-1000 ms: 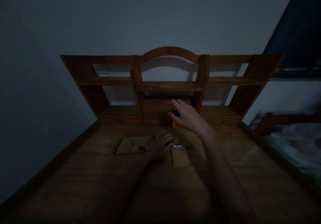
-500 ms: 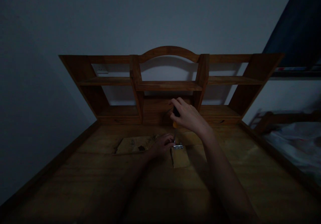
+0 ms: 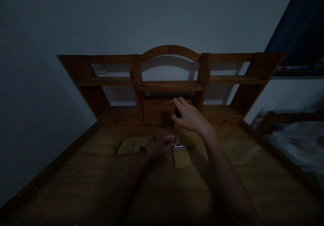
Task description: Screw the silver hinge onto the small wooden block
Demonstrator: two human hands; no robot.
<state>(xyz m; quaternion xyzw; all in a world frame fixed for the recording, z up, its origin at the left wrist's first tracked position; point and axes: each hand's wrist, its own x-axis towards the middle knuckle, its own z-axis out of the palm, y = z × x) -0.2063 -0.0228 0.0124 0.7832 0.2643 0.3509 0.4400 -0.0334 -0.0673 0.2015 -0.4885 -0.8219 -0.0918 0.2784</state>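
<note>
While the room is dim, we see our left hand [image 3: 163,145] resting on the desk [image 3: 76,178], fingers curled at the small metal hinge [image 3: 179,147]. Our right hand [image 3: 188,116] wraps the screwdriver [image 3: 176,124], standing upright on that hinge. A small wood block [image 3: 182,158] touches the hinge. Bare desk spreads toward both raised side edges.
</note>
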